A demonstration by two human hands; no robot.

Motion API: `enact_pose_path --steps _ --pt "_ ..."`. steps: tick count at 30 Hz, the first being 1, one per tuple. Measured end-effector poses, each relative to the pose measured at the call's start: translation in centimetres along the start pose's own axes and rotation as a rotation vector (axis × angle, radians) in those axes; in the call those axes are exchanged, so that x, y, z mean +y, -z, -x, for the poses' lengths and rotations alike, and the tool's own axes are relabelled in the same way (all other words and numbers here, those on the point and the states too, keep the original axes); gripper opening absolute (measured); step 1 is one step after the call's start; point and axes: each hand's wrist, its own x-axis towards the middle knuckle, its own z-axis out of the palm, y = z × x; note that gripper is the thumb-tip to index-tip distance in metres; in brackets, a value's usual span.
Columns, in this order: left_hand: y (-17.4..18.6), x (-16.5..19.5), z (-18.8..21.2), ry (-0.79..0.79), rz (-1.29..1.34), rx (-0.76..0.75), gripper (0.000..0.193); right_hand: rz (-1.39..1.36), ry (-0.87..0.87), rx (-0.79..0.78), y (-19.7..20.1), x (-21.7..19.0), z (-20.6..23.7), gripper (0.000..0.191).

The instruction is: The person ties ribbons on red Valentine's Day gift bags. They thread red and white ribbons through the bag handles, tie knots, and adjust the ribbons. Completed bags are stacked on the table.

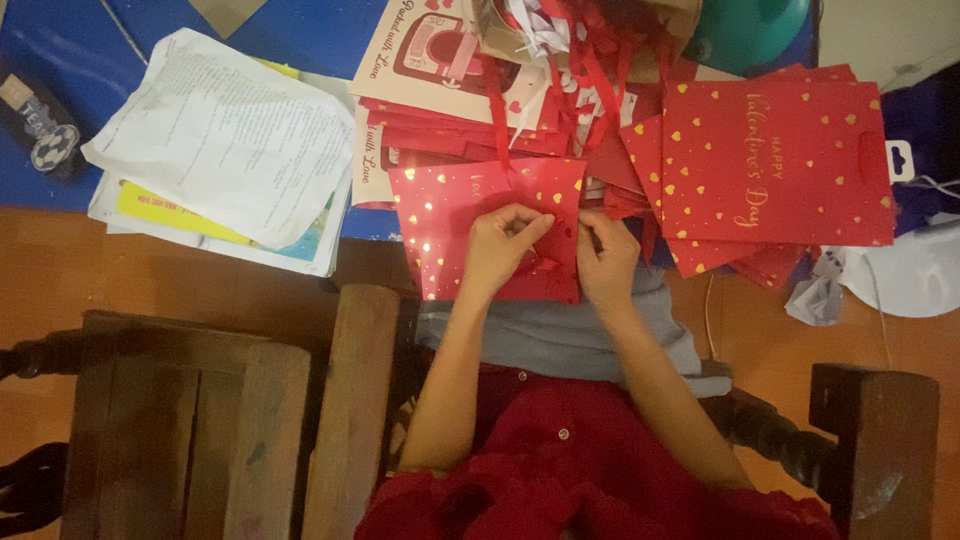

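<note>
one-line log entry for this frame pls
left hand: pinching ribbon on red gift bag | right hand: on bag's edge | bag: flat, on lap | beside: red bag stack, papers

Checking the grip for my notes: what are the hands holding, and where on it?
Both hands, left hand and right hand, pinch the red gift bag with gold hearts near the middle of its edge closest to the person.

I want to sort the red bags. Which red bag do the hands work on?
The small red bag with gold hearts at the centre: both hands rest on it. The larger bag lies apart on the right, untouched.
</note>
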Motion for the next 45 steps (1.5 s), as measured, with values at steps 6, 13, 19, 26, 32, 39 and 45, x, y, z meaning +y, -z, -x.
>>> enact_pose_path --steps 6,13,19,26,32,39,45 --pt "0.1 -0.1 0.0 -0.04 -0.078 -0.016 0.021 -0.259 -0.222 0.176 -0.2 0.3 0.8 0.021" --pt "0.2 0.2 0.3 -0.039 -0.081 -0.038 0.023 -0.206 0.012 -0.037 0.7 -0.5 0.2 0.023" --pt "0.3 0.4 0.4 -0.041 -0.044 -0.09 0.023 -0.152 -0.273 0.047 0.0 0.4 0.6 0.02" --pt "0.5 0.6 0.5 -0.057 0.001 -0.13 0.022 -0.238 -0.063 0.028 0.6 -0.6 0.2 0.019" --pt "0.6 1.0 0.6 -0.027 -0.06 -0.117 0.026 -0.152 -0.089 -0.036 0.7 -0.6 0.0 0.011" --pt "0.8 1.0 0.7 -0.043 -0.081 -0.148 0.029 -0.2 -0.194 0.036 0.2 0.2 0.2 0.017" --pt "0.6 2.0 1.2 -0.053 -0.172 -0.099 0.033 -0.573 -0.255 0.069 0.4 0.4 0.4 0.023"
